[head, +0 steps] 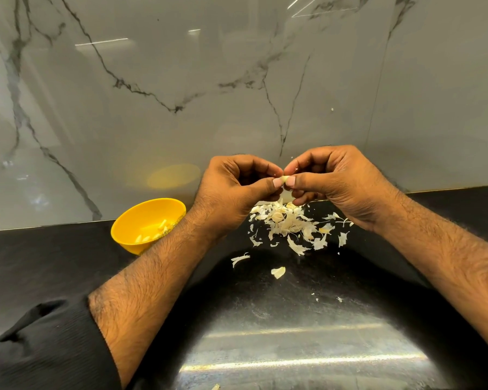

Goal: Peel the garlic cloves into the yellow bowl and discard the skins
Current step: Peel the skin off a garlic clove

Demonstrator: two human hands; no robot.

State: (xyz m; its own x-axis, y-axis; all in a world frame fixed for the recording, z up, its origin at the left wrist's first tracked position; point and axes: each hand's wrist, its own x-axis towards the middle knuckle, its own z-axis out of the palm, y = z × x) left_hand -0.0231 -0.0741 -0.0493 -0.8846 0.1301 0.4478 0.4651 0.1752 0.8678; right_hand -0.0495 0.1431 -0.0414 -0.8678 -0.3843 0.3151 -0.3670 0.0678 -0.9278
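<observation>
Both hands pinch one garlic clove [285, 179]: left hand [234, 190] and right hand [335, 184] meet thumb to thumb above the skin pile [289, 223]. The yellow bowl [130, 229], left of the pile, holds peeled cloves [152, 235]. Risk: a slipped pinch would probably drop the clove into the pile, where it blends with the skins.

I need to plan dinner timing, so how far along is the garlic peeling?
Done: several peeled cloves lie in the yellow bowl. In hand: the left hand and right hand pinch one clove between them. Left: the skins piled on the black counter need discarding, and at least one clove seems to sit among them.
</observation>
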